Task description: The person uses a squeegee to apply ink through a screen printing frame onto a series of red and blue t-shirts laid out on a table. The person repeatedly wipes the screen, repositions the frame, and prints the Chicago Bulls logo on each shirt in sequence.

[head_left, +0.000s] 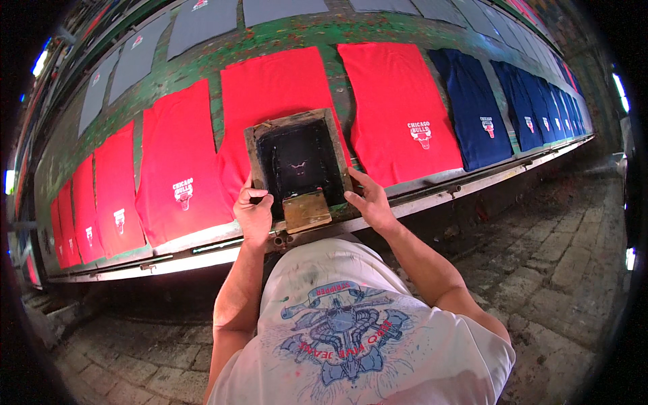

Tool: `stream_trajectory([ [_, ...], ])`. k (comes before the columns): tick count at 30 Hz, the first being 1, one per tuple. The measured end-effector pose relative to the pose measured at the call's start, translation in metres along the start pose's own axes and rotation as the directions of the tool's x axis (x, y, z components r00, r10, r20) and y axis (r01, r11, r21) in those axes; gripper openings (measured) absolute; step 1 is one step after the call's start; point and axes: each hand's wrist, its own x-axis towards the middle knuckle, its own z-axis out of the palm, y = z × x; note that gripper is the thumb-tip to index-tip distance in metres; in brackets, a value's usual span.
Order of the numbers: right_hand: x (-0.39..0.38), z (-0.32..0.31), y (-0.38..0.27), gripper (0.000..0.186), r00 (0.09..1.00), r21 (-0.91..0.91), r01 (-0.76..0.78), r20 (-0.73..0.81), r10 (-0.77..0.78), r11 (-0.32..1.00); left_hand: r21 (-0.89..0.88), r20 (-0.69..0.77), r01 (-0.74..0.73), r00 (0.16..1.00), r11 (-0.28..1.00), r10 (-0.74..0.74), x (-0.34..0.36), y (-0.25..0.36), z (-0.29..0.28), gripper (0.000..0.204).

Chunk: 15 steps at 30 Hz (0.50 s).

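A wooden-framed printing screen (297, 150) with dark mesh and a small bull-head outline lies over the lower part of a red fabric panel (273, 81). At its near edge sits a small wooden block (306, 211). My left hand (254, 212) grips the frame's near left corner, thumb and fingers closed. My right hand (368, 200) holds the right side near the corner, fingers along the edge. Red panels on both sides, such as the left one (177, 148) and the right one (398, 101), carry white lettering and a bull-head print.
The long green table (341, 88) has a metal rail (432, 201) along its near edge. Several navy panels (476, 108) lie to the right, more red ones to the left, and grey panels (202, 27) along the far side. Below is a paved floor (540, 250).
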Motion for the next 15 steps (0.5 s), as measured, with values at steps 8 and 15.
stream_trajectory([
  [8,0.0,-0.005,0.012,0.059,1.0,0.058,0.002,0.028,-0.004,0.998,-0.054,0.024,-0.034,0.999,0.998,0.035,0.001,0.001,-0.001,0.026],
  [15,-0.007,0.004,-0.005,0.052,0.957,-0.257,0.242,-0.099,-0.274,0.936,0.034,0.016,0.004,1.0,0.999,-0.005,0.001,0.005,-0.002,0.025],
])
